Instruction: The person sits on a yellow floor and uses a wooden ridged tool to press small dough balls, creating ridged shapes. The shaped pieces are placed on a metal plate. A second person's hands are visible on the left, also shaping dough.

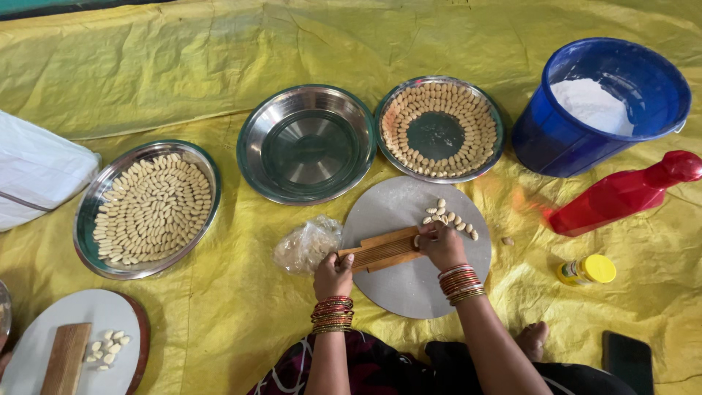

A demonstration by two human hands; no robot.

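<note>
Head view showed the left hand (333,276) gripping the near end of a ridged wooden board (383,249) on a round grey slab (409,281), while the right hand (441,245) pinched a small dough piece (419,239) against its far end. Rolling well probably called for steady, even pressure along the ridges, the board held firm, finished shells (447,216) kept beside it.

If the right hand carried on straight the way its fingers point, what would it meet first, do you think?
The right hand points up the round board. It would likely meet the small heap of shaped dough pieces first, then the ring-filled steel plate beyond.
</note>
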